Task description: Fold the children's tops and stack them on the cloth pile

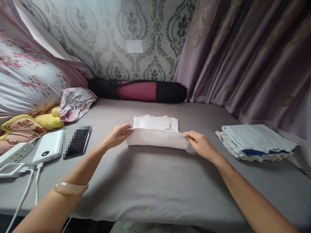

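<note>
A white garment (156, 138) lies partly folded on the grey sheet, its near part lifted and doubled over toward the far side. My left hand (119, 135) pinches the left end of the raised fold, the fingers closed on the cloth. At the opposite end, my right hand (197, 141) grips the fold's right corner between thumb and fingers. Behind the fold, the garment's far part (152, 123) stays flat on the sheet, with layered edges showing. I cannot make out what kind of garment it is.
Folded clothes (255, 140) are stacked at right. On the left lie a phone (77, 144), a white power bank (48, 147), a power strip (16, 153) with cables, and crumpled floral cloth (76, 103). A long black and maroon bag (137, 90) lies along the wall.
</note>
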The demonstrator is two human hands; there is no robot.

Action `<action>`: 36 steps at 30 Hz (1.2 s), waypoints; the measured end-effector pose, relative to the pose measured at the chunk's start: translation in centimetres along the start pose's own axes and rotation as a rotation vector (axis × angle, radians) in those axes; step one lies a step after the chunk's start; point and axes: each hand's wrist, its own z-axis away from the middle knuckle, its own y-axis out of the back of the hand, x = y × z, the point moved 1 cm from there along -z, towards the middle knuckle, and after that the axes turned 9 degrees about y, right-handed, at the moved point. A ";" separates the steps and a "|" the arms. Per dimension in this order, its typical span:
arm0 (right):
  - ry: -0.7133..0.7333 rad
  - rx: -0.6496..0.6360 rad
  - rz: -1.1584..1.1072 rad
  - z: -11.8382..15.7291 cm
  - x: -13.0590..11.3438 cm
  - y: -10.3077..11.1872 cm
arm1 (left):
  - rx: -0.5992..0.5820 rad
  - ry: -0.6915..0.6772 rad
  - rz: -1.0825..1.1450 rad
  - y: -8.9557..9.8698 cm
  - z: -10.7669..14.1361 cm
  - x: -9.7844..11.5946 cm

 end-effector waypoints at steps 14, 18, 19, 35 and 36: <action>-0.645 0.045 0.145 -11.5 6.7 -4.6 | 0.309 0.473 -0.154 -4.6 -11.5 -0.4; -0.736 0.088 0.109 -12.9 7.2 -5.4 | 0.331 0.517 -0.191 -5.2 -12.4 0.0; -0.747 0.096 0.113 -13.1 7.2 -5.6 | 0.336 0.520 -0.200 -5.4 -12.6 0.0; -0.760 0.151 0.224 -13.4 7.2 -7.8 | 0.324 0.451 -0.356 -7.3 -13.8 -1.4; -0.760 0.147 0.231 -13.3 7.3 -7.9 | 0.320 0.449 -0.352 -7.4 -13.9 -1.6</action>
